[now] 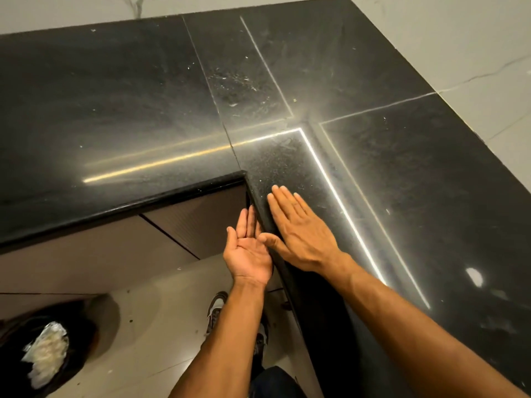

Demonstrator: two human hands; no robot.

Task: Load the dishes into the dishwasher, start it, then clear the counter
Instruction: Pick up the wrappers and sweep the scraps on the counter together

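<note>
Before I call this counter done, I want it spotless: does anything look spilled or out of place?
Yes. Pale crumbs lie scattered on the black counter, thickest beyond the inner corner. The right hand lies flat at the edge; the left hand is palm-up just below it.

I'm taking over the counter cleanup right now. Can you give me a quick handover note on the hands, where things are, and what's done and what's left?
Right hand: open, palm down, flat on the black counter beside its inner corner edge.
Left hand: open, palm up, just below that edge; nothing visible in it.
Counter: no dishes in view; pale specks lie near the back.
Bin on the floor, lower left, holds crumpled foil.
Dishwasher: not in view, so loading and starting cannot be confirmed.
Left to do: probably sweep the specks into the left palm, then bin them.
</note>
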